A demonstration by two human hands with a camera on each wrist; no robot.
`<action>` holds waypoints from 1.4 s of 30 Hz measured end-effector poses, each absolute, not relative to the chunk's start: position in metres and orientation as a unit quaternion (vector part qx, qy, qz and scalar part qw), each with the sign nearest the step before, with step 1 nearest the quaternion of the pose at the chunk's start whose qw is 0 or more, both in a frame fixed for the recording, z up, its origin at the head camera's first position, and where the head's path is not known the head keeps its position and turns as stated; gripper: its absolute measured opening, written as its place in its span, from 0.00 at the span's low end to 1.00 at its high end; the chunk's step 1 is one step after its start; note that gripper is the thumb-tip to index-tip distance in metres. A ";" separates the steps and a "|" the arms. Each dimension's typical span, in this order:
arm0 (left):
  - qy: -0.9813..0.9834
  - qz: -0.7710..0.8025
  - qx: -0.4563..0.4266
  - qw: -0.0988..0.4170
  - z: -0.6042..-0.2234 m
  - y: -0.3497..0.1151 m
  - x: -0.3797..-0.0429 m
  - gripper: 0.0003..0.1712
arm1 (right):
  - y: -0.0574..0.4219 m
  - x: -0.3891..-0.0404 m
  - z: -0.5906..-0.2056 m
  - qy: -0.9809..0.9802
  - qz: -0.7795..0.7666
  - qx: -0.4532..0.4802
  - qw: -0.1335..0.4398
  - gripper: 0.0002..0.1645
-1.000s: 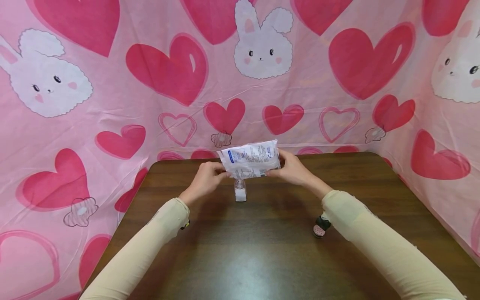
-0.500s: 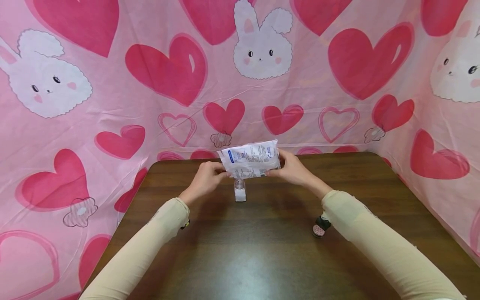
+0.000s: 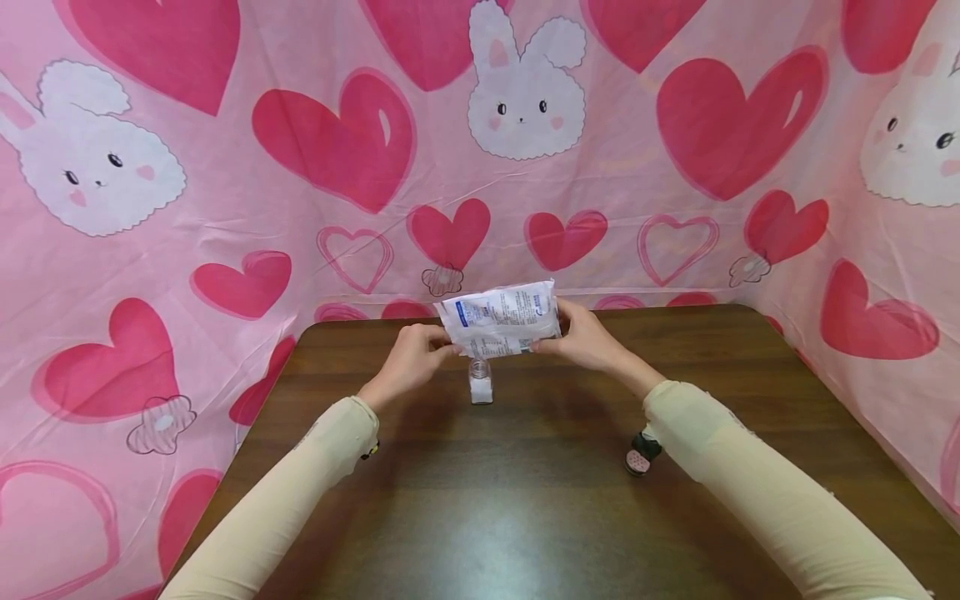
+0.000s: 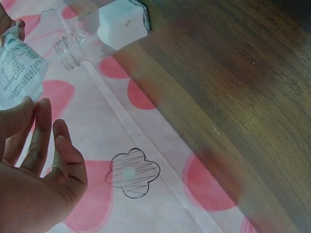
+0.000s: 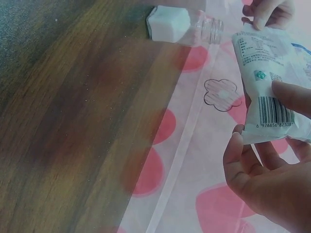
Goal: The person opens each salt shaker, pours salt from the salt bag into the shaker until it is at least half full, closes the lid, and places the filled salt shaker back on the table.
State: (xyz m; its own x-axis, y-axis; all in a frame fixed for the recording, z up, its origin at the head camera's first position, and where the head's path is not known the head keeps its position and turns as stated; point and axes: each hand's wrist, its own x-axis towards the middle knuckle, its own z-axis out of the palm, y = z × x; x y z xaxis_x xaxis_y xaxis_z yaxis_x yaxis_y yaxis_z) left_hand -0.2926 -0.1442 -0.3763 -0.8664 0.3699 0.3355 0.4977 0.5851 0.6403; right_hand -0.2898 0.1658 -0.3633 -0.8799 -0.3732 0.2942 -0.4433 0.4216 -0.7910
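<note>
A white printed plastic packet (image 3: 502,321) is held in the air, slightly tilted. My left hand (image 3: 411,357) pinches its left lower corner between thumb and fingers. At the other end, my right hand (image 3: 588,340) grips it, thumb on the printed face near the barcode and fingers behind. Beneath the packet, a clear bottle (image 3: 481,385) stands upright on the table. White contents (image 5: 170,24) fill its lower part, and its threaded neck (image 4: 70,51) is uncapped. Whether anything is coming out of the packet cannot be seen.
A small round pink dotted piece (image 3: 638,462) lies near the right sleeve, beside a black object (image 3: 647,443). The dark wooden table (image 3: 480,500) is bordered by pink cloth (image 3: 525,183) printed with hearts and rabbits. Tiny white specks dot the tabletop in the wrist views.
</note>
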 end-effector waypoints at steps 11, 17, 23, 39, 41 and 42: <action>-0.886 -0.387 -0.243 0.081 -0.378 -0.145 -0.293 0.06 | 0.164 -0.290 -0.364 -0.842 0.482 0.241 0.038 0.35; -0.884 -0.393 -0.244 0.076 -0.378 -0.145 -0.293 0.07 | 0.165 -0.291 -0.364 -0.842 0.483 0.240 0.033 0.35; -0.883 -0.396 -0.241 0.071 -0.379 -0.145 -0.293 0.08 | 0.165 -0.291 -0.364 -0.837 0.487 0.246 0.031 0.36; -0.881 -0.383 -0.257 0.100 -0.381 -0.145 -0.294 0.04 | 0.162 -0.289 -0.362 -0.844 0.480 0.237 0.042 0.34; -0.881 -0.385 -0.255 0.098 -0.381 -0.144 -0.294 0.05 | 0.162 -0.288 -0.361 -0.846 0.477 0.236 0.041 0.35; -0.881 -0.386 -0.255 0.096 -0.382 -0.145 -0.294 0.05 | 0.162 -0.288 -0.361 -0.846 0.476 0.235 0.040 0.35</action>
State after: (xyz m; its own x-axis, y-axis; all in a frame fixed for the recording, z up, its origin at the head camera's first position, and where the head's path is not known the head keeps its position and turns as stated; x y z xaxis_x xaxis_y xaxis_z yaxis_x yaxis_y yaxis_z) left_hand -0.2943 -0.1445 -0.3818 -0.8517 0.3746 0.3665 0.5234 0.5723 0.6313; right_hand -0.2881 0.1624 -0.3612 -0.8862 -0.3594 0.2923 -0.4365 0.4364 -0.7868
